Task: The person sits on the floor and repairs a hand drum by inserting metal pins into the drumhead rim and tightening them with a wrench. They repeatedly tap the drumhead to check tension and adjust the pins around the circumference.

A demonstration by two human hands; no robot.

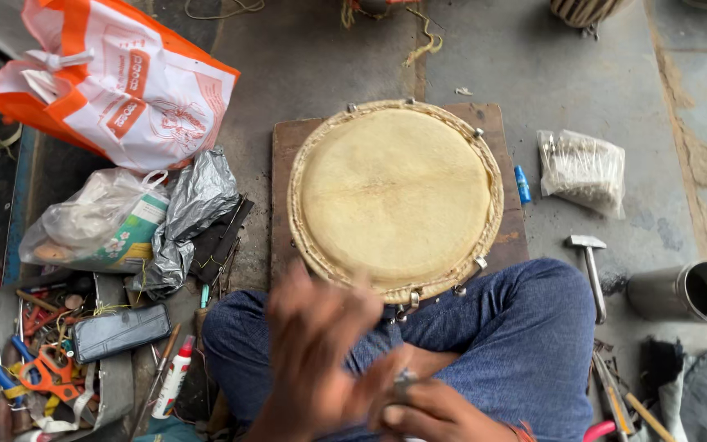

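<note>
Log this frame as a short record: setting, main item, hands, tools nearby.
setting: person seated cross-legged on a concrete floor
main item: drum on a wooden board, skin up
left hand: blurred, over the lap
right hand: pinching a small metal piece
tools: hammer to the right; scissors in the left tray

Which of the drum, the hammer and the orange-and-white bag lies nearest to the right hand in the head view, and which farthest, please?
From the right hand:
1. Drum, just ahead, above the knees.
2. Hammer, on the floor to the right.
3. Orange-and-white bag, far corner, upper left.
</note>
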